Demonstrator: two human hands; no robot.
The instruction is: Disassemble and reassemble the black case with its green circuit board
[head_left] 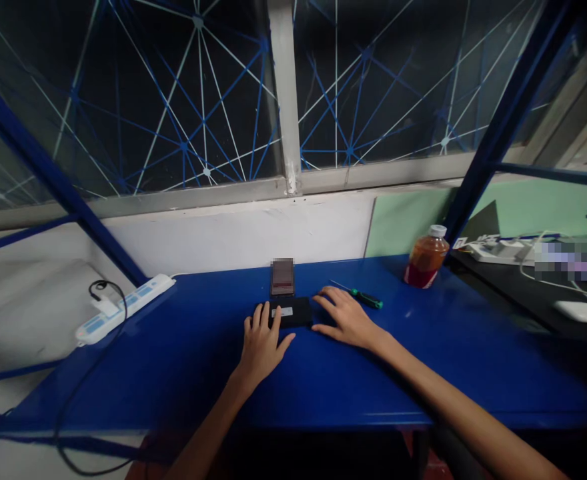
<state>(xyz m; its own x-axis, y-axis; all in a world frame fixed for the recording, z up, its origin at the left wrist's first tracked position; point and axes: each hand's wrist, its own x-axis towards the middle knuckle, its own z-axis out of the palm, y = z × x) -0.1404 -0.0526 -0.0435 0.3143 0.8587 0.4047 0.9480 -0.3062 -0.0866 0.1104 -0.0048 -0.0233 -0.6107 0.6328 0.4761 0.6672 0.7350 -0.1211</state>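
Observation:
A flat black rectangular device with a small pale label lies on the blue table. My left hand rests with spread fingers on its left part, the fingertips on its upper face. To the right of the device, my right hand lies low over the table, fingers apart and holding nothing; whether a fingertip touches the device's edge I cannot tell. Just behind my right hand is a screwdriver with a green and black handle, its thin shaft pointing left. A phone stands behind the black device, its screen facing me.
A white power strip with a black cable lies along the table's left side. At the back right stands a bottle of reddish-brown drink. Blue frame posts rise on both sides. Further right, a black surface holds white cables and a charger.

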